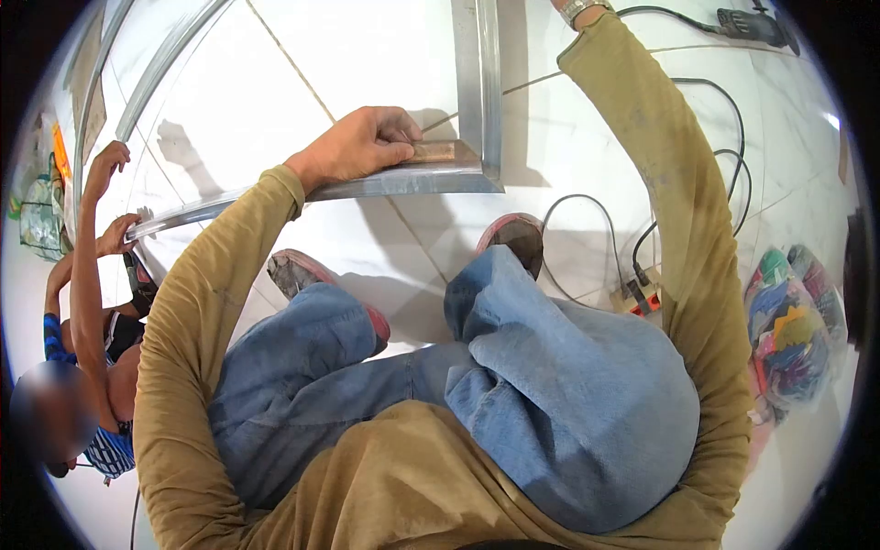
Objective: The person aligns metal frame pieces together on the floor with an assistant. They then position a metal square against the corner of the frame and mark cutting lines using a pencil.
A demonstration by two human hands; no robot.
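My left hand (362, 142) is closed, thumb and fingers on a short brown flat block (433, 151). The block lies along the inner side of a grey metal tube (412, 181), close to the corner where it meets a second metal tube (478, 82). Together they form an angled corner on the floor. Of my right arm, the sleeve (642, 119) and a wristwatch (579, 9) show at the top edge; the hand itself is beyond the frame.
At left a co-worker's hand (117, 236) grips the tube's far end. Curved metal tubes (165, 69) lie upper left. A black corded power tool (756, 27) is upper right. Cables run to a socket block (637, 291) by my knee. A plastic bag of colourful cloth (788, 335) sits right.
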